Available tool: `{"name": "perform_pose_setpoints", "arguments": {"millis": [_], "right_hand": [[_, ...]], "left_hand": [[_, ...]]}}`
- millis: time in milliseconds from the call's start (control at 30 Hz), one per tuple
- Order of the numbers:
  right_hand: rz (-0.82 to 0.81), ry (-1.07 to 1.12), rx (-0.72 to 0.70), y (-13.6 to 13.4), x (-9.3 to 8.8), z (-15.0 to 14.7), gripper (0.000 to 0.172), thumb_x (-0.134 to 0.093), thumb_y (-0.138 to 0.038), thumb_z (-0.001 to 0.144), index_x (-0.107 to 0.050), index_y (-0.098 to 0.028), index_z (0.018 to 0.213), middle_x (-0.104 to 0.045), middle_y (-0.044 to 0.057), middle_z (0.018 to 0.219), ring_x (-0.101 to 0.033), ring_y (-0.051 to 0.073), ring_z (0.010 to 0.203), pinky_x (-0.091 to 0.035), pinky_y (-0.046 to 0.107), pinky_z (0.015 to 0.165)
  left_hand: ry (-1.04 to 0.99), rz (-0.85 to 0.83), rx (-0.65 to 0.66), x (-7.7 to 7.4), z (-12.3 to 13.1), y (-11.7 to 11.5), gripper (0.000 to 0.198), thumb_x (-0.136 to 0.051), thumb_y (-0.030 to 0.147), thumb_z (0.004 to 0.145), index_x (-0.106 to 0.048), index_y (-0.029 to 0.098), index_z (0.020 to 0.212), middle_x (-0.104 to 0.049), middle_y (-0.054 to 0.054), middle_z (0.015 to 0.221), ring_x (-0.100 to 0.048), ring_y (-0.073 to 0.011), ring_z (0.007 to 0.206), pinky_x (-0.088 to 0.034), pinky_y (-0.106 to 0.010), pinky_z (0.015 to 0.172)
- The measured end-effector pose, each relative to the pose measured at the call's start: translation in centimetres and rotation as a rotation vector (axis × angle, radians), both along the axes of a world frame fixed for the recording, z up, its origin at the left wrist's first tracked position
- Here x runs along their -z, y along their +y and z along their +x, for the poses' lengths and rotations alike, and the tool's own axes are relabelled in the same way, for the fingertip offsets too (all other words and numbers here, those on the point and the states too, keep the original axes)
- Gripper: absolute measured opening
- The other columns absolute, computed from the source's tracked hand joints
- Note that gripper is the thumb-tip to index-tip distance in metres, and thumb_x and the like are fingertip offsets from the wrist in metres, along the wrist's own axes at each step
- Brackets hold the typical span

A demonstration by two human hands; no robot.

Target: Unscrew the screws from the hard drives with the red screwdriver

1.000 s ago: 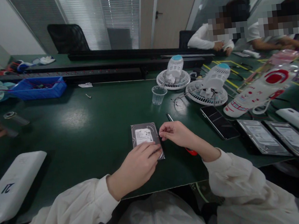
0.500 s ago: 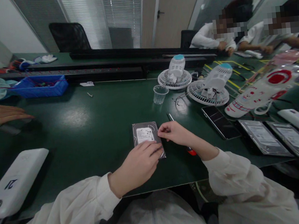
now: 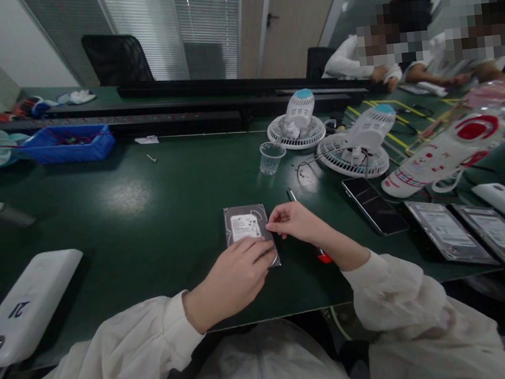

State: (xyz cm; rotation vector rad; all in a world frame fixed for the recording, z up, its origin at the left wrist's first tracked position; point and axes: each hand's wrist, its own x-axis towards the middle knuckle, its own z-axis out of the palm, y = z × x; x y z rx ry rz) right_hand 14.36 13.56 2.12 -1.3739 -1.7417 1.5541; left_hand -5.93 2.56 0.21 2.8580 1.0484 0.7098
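Note:
A hard drive [image 3: 243, 223] with a white label lies on the green table before me. My left hand [image 3: 238, 271] covers its near part, fingers bent over the top toward the right edge, holding it against the table. My right hand [image 3: 293, 218] is at the drive's right edge, thumb and forefinger pinched together. Whatever sits between those fingertips is too small to make out. A screwdriver [image 3: 322, 256] with a red handle end lies under my right hand and wrist; its metal shaft shows beyond the knuckles.
Beyond are a clear plastic cup [image 3: 271, 159], two white fan heads [image 3: 298, 128] and small dark bits. To the right lie a phone [image 3: 374, 204], two more hard drives [image 3: 451, 233] and a bottle [image 3: 437, 157]. A white device [image 3: 31, 306] and blue bin [image 3: 69, 144] are left.
Another person's hand at the left has gone out of view, leaving a grey cylinder visible on the table. My hands and the hard drive have hardly moved.

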Motion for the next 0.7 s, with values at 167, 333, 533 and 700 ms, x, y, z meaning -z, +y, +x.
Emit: {"name": "perform_pose_setpoints", "arguments": {"millis": [167, 333, 533, 700], "right_hand": [[-0.023, -0.011, 0.014, 0.09, -0.21, -0.04, 0.016, -0.081, -0.017, 0.076, -0.067, -0.016, 0.069, -0.066, -0.004, 0.057, -0.057, 0.007, 0.048, -0.048, 0.018, 0.049], [-0.031, -0.029, 0.022, 0.09, -0.34, -0.17, 0.017, -0.076, -0.01, 0.079, -0.066, -0.016, 0.067, -0.064, -0.005, 0.053, -0.055, 0.006, 0.045, -0.046, 0.017, 0.045], [-0.012, -0.027, 0.015, -0.08, -0.3, -0.22, 0.016, -0.078, -0.012, 0.078, -0.067, -0.016, 0.068, -0.064, -0.004, 0.055, -0.056, 0.006, 0.047, -0.047, 0.018, 0.046], [0.001, -0.033, 0.01, -0.06, -0.2, -0.22, 0.016, -0.079, -0.014, 0.079, -0.066, -0.016, 0.07, -0.064, -0.004, 0.057, -0.056, 0.007, 0.048, -0.047, 0.019, 0.046]], "left_hand": [[0.01, -0.001, -0.005, -0.02, -0.03, 0.04, 0.035, -0.057, 0.012, 0.102, -0.067, 0.011, 0.135, -0.074, -0.015, 0.136, -0.069, -0.0296, 0.128, -0.061, -0.046, 0.108], [0.006, 0.006, 0.003, -0.02, -0.05, 0.12, 0.033, -0.058, 0.012, 0.101, -0.068, 0.008, 0.133, -0.074, -0.015, 0.134, -0.069, -0.0297, 0.125, -0.062, -0.044, 0.106], [-0.004, 0.0, 0.006, -0.06, 0.02, 0.07, 0.034, -0.058, 0.011, 0.101, -0.068, 0.007, 0.134, -0.074, -0.017, 0.134, -0.069, -0.0302, 0.127, -0.061, -0.047, 0.107], [-0.009, -0.01, 0.009, 0.02, -0.02, 0.08, 0.034, -0.059, 0.011, 0.101, -0.068, 0.007, 0.134, -0.074, -0.018, 0.134, -0.069, -0.0306, 0.126, -0.061, -0.048, 0.107]]}}
